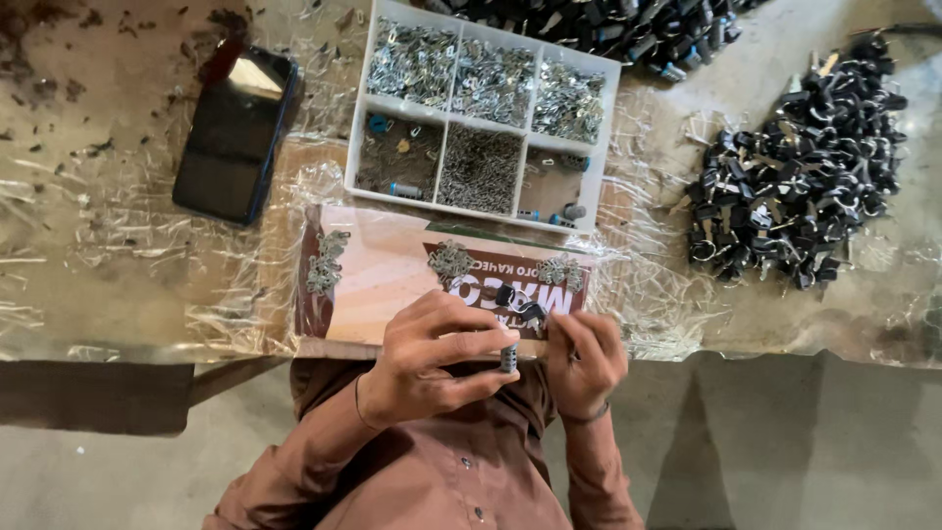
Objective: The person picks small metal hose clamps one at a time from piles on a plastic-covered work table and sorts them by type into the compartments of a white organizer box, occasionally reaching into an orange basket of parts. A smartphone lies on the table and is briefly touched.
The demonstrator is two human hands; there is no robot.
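The left hand (432,358) pinched a small grey metal cylinder (508,357) at the bench edge; the right hand (586,361) was curled shut beside it, apparently gripping a fine part, contents hidden. Just beyond lay key clusters (450,261) on a cardboard sheet (383,270), then a white compartment tray (485,110) sorting small metal parts. Black padlocks (800,177) were heaped far right.

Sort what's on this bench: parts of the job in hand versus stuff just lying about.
In use:
left hand and right hand, both on a small lock
parts tray
metal bits on the card
lock pile

Lying about:
phone
plastic sheet
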